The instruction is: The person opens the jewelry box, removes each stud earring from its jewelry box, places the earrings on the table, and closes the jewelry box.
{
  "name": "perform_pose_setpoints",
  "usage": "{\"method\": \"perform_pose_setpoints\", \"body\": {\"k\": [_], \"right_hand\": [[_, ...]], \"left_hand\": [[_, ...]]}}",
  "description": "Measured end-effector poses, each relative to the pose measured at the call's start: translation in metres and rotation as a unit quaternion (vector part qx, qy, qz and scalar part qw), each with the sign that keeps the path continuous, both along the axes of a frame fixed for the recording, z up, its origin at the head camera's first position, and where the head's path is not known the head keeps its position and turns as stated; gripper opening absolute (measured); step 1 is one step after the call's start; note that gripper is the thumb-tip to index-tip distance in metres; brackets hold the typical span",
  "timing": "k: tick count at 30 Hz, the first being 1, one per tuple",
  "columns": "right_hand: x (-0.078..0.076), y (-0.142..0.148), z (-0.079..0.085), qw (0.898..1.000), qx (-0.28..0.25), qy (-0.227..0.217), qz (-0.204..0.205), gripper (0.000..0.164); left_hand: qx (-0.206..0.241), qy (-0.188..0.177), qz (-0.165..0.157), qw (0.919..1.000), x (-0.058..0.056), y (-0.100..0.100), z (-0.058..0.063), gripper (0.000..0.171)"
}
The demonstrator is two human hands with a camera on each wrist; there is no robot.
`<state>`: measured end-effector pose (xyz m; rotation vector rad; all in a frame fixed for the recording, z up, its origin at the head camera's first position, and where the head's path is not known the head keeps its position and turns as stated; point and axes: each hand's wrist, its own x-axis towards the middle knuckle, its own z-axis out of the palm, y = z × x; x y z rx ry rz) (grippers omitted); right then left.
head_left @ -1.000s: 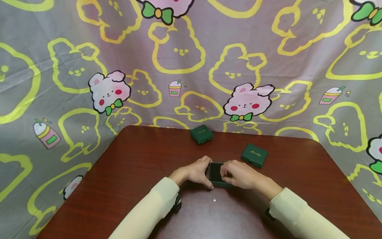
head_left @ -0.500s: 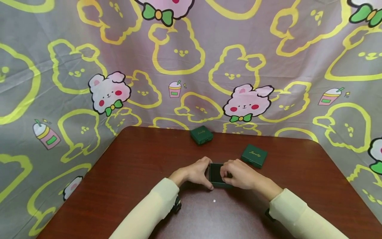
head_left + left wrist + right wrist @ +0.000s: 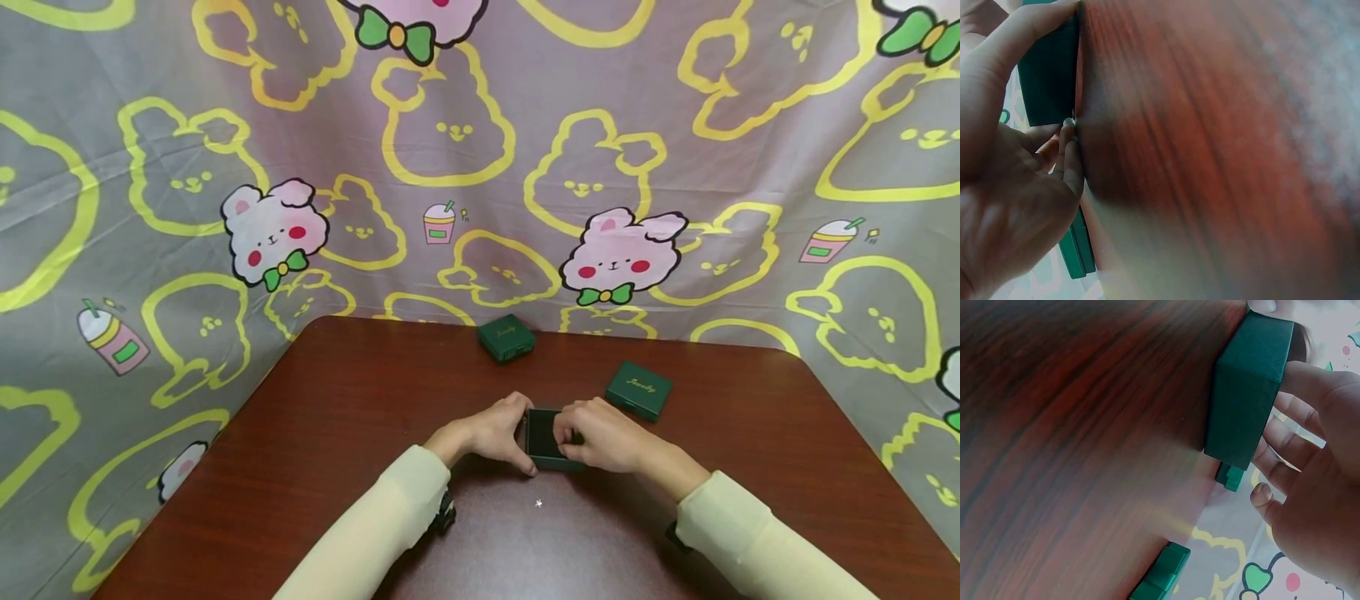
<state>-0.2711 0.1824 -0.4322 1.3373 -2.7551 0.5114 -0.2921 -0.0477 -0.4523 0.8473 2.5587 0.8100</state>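
A small dark green box (image 3: 555, 463) with a black inside faces up on the table between the hands. My left hand (image 3: 495, 429) grips its left side, thumb at the near corner and fingers at the far one. In the left wrist view, the thumb and fingertips of that hand (image 3: 1016, 169) lie against the green wall (image 3: 1050, 75). My right hand (image 3: 603, 437) bends its fingers over the right part of the box, into the black inside. The right wrist view shows the box's outer wall (image 3: 1244, 394) hiding those fingertips (image 3: 1304, 378); I cannot tell what they hold.
Two closed green boxes with gold lettering lie beyond the hands: one box (image 3: 507, 338) at the table's back edge, another box (image 3: 639, 390) to the right. A tiny white star-shaped spot (image 3: 538, 503) shows on the brown table (image 3: 360, 375). A patterned curtain (image 3: 480, 150) hangs behind.
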Motion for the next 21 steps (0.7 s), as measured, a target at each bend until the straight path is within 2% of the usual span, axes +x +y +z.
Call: {"method": "perform_pose_setpoints", "body": {"k": [11, 21], "right_hand": [[-0.0015, 0.0014, 0.0001, 1.0, -0.005, -0.026, 0.007, 0.013], [-0.0011, 0.002, 0.0024, 1.0, 0.014, -0.013, 0.009, 0.013]], "left_hand": [[-0.003, 0.005, -0.002, 1.0, 0.0, 0.0005, 0.0005, 0.076], [0.0, 0.004, -0.003, 1.0, 0.0001, -0.0001, 0.001, 0.076]]}}
